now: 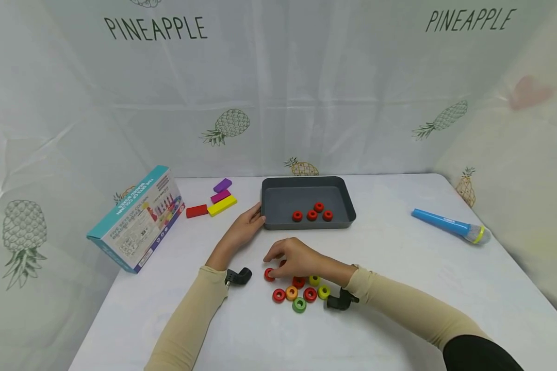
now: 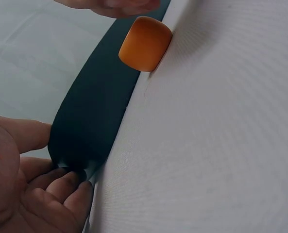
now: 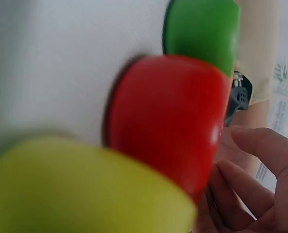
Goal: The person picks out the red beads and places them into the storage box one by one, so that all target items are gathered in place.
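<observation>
My left hand (image 1: 247, 225) holds the near left corner of a dark grey tray (image 1: 278, 199); in the left wrist view its thumb and fingers (image 2: 61, 187) curl against the tray's rim (image 2: 93, 121). Several red rings (image 1: 312, 215) lie in the tray. My right hand (image 1: 291, 257) hovers with bent fingers over a cluster of rings on the table, fingertips just above a red ring (image 1: 269, 275). Red (image 1: 310, 294), orange (image 1: 291, 292), yellow (image 1: 314, 280) and green (image 1: 299, 305) rings lie below it. The right wrist view shows a red ring (image 3: 168, 121), a green ring (image 3: 202, 34) and loose fingers (image 3: 253, 179) holding nothing.
A toy box (image 1: 136, 216) lies at the left. Red, yellow, magenta and purple blocks (image 1: 221, 205) sit beside it. A blue toy microphone (image 1: 450, 224) lies at the right. A white cloth covers the table and hangs behind it.
</observation>
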The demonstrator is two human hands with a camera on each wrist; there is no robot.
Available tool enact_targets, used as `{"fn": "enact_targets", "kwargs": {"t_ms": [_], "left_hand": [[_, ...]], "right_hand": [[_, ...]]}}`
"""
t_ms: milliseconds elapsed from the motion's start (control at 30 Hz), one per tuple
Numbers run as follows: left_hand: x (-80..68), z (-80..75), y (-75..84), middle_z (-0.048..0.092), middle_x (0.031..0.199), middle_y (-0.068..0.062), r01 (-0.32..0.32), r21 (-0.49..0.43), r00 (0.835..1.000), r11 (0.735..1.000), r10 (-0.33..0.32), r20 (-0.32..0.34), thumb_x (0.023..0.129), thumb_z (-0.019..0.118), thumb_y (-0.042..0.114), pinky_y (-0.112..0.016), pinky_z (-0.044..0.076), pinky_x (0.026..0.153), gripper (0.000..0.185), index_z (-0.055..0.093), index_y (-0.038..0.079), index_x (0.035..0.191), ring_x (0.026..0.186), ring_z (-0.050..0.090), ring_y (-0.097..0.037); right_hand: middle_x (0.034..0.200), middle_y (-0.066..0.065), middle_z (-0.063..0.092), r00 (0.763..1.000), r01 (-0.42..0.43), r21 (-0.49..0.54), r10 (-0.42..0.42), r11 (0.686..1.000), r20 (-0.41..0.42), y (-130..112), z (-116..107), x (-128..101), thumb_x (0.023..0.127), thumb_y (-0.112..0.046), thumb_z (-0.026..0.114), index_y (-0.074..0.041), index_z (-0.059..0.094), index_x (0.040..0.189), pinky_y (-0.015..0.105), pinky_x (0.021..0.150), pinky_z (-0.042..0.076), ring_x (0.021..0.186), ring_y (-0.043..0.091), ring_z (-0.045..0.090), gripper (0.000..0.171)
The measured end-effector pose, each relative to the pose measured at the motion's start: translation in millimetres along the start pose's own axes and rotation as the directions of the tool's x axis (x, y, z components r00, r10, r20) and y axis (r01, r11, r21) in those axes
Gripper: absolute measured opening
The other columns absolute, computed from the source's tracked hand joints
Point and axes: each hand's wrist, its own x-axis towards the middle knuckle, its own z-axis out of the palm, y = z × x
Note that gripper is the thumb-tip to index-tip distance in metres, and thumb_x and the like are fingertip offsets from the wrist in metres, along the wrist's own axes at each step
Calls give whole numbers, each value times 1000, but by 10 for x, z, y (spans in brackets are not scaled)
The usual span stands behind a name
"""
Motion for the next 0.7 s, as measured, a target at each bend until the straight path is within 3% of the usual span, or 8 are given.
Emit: {"fn": "enact_targets", "kwargs": {"t_ms": [333,700], "left_hand": [[3,-4,9,38,163,-8,-15,-5,1000,1000,15,1,105,52,32,-45,29,125,64,27,17,162,148,41,-24],[1,-1,7,37,163,-8,-11,1,1000,1000,11,7,105,52,33,-45,28,125,64,26,17,162,149,40,-24]], "right_hand": [[96,-6,77,998,-7,-47,10,999,59,9,59,-16,83,-17,83,-14,81,103,19,73,52,85,12,62,21],[95,-6,77,998,-9,-44,12,999,62,25,75,-13,83,-17,84,-14,81,103,18,70,50,84,12,62,20]]}}
